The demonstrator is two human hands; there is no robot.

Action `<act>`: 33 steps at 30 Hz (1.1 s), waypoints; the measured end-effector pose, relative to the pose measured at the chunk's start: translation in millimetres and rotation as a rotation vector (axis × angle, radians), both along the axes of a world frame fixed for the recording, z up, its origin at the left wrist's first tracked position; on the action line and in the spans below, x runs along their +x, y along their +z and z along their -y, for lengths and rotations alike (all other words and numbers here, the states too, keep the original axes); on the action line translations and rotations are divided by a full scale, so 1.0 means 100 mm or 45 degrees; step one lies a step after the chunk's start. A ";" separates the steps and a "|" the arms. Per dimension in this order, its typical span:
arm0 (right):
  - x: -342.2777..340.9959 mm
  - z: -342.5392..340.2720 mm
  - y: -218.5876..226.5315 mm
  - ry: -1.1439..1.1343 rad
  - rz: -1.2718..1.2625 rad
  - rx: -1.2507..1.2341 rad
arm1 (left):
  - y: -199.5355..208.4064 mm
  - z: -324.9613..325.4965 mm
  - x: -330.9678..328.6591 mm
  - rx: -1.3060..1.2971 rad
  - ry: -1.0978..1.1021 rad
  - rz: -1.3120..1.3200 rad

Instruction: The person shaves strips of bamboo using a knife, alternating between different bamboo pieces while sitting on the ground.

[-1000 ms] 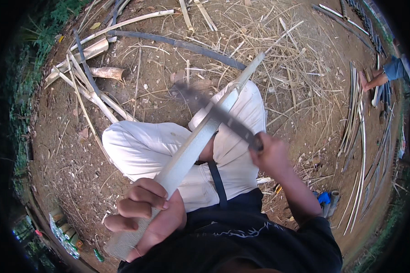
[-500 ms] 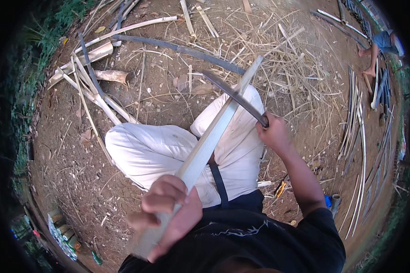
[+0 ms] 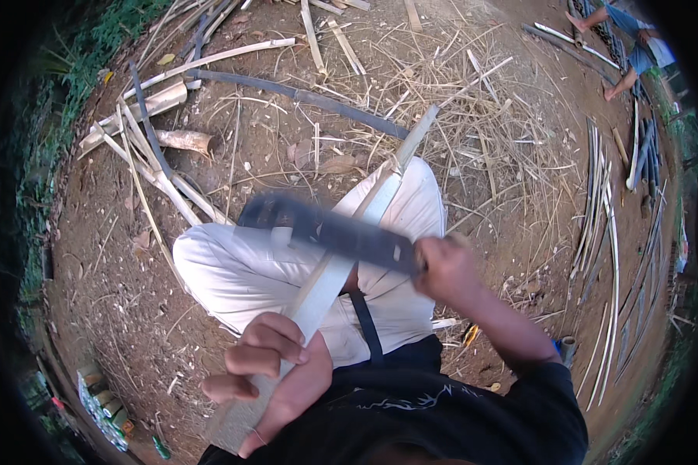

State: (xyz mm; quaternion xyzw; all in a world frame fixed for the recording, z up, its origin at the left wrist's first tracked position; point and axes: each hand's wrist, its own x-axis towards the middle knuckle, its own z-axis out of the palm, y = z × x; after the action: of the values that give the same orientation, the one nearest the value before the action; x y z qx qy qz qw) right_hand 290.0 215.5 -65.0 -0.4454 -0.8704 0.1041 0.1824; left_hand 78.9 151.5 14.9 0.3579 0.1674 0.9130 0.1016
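My left hand (image 3: 259, 358) is wrapped round the near end of a long, pale split bamboo strip (image 3: 318, 297). The strip slants away from me over my lap, and its far end rises past my knee. In my right hand (image 3: 447, 268) is the handle of a dark machete (image 3: 358, 239), its fingers closed. The blade lies across the middle of the strip, broad side up and smeared by motion. Whether its edge touches the bamboo I cannot tell.
Thin shavings (image 3: 496, 147) heap beyond my right knee. A dark bamboo strip (image 3: 302, 95) and split pieces (image 3: 163, 101) lie ahead and to the left. Long slats (image 3: 593, 198) are on the right. Another person's bare leg (image 3: 620, 84) shows at far right.
My right hand has drawn the machete nearer along the strip, and the blade has turned from edge-on to broad side up. My left hand keeps its grip.
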 end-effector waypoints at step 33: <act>0.37 -0.45 -0.19 -0.415 0.098 -0.339 | 0.02 0.03 0.07 -0.140 0.081 -0.132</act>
State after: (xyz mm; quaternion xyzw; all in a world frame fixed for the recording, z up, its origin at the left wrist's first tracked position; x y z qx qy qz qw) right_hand 326.5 260.6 -84.5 -0.6040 -0.7718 0.1701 0.1029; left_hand 86.1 148.8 17.3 0.3932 0.2337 0.8854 0.0831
